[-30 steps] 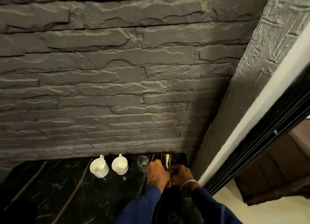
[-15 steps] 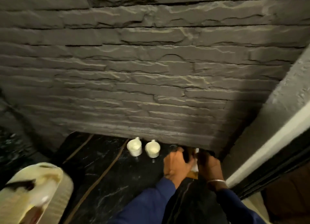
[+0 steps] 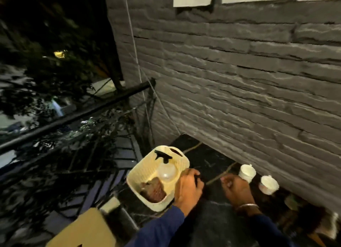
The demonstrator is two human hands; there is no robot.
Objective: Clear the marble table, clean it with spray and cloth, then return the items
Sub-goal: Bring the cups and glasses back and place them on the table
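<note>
The black marble table [image 3: 208, 160] with gold veins runs along a grey stone wall. At its left end stands a cream woven basket [image 3: 140, 171] holding a clear spray bottle [image 3: 167, 170] with a black trigger and a brown cloth [image 3: 153, 190]. My left hand [image 3: 188, 189] curls over the basket's right rim. My right hand [image 3: 234, 191], with a bangle at the wrist, hovers loosely curled over the marble, nothing visible in it. Two white cups [image 3: 246, 172] [image 3: 269, 186] stand just right of it by the wall.
A black metal railing [image 3: 73, 115] runs along the left, with dark foliage beyond it. A tan flat surface [image 3: 83, 230] sits low at the left. Blurred dark items [image 3: 293, 202] crowd the table's right corner. The stone wall [image 3: 239, 80] bounds the far side.
The view has swung left. Both hands have left the right corner; my left hand now sits on the basket's rim and my right hand is left of the cups.
</note>
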